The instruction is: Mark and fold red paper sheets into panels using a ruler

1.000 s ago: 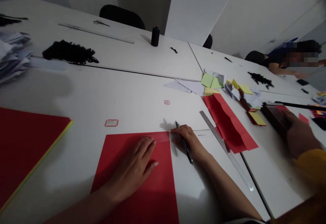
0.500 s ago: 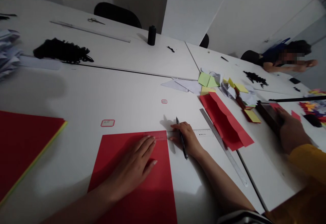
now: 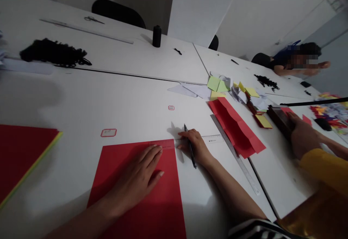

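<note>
My left hand (image 3: 140, 175) lies flat with fingers stretched out on a red sheet of paper (image 3: 141, 210) on the white table (image 3: 108, 101). A clear plastic ruler (image 3: 212, 138) runs along the sheet's top edge. My right hand (image 3: 196, 146) rests at the sheet's top right corner on the ruler, fingers closed round a black pen (image 3: 190, 148) whose tip points away from me.
A metal ruler (image 3: 235, 155) and folded red paper (image 3: 235, 126) lie to the right, with yellow and green scraps (image 3: 220, 85) behind. A stack of red sheets (image 3: 21, 159) is at left. A neighbour's hand (image 3: 303, 137) in a yellow sleeve holds a dark box (image 3: 280, 117). Black thread spool (image 3: 156, 36) stands far back.
The view has shifted a little to the right. Both my hands stay in the same place on the red sheet and ruler.
</note>
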`<state>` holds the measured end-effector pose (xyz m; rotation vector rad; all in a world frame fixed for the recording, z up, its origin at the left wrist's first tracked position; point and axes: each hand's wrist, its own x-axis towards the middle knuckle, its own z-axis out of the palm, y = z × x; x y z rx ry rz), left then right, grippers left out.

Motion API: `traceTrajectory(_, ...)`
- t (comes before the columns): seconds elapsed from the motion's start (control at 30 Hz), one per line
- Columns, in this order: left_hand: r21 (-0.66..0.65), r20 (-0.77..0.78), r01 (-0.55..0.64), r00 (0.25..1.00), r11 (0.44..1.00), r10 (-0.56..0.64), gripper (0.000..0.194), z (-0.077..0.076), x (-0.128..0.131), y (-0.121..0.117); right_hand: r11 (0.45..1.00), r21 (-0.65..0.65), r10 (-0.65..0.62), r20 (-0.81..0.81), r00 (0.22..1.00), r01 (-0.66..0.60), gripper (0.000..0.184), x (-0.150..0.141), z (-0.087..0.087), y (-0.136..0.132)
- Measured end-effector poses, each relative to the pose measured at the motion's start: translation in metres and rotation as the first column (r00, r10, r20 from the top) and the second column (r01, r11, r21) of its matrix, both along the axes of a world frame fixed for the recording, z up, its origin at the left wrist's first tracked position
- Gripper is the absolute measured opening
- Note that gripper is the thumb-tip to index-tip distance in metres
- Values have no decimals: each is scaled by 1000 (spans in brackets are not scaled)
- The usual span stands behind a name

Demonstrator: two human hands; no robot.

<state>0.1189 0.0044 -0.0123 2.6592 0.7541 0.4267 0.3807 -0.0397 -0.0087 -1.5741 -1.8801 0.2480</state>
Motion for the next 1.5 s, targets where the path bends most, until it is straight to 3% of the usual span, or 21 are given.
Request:
traceTrajectory(0.2, 64, -20, 7, 1000, 998, -6, 57, -2, 0, 0, 1000, -7, -7, 7, 1000, 7, 36, 0, -1, 0)
traceTrajectory(0.57, -22, 5, 0, 1000, 1000, 0, 55, 2, 2, -2, 1000, 9, 5, -17, 1000, -5, 38, 1, -1, -1)
traceTrajectory(0.97, -27, -5, 13, 1000, 1000, -13, 54, 8, 1, -4, 1000, -1, 14, -22, 1000, -14, 36, 1, -2, -3)
traceTrajectory(1.5, 19, -8, 0, 1000, 1000, 0, 55, -4, 0, -2, 1000, 4, 7, -12, 1000, -7, 37, 1, 0, 0)
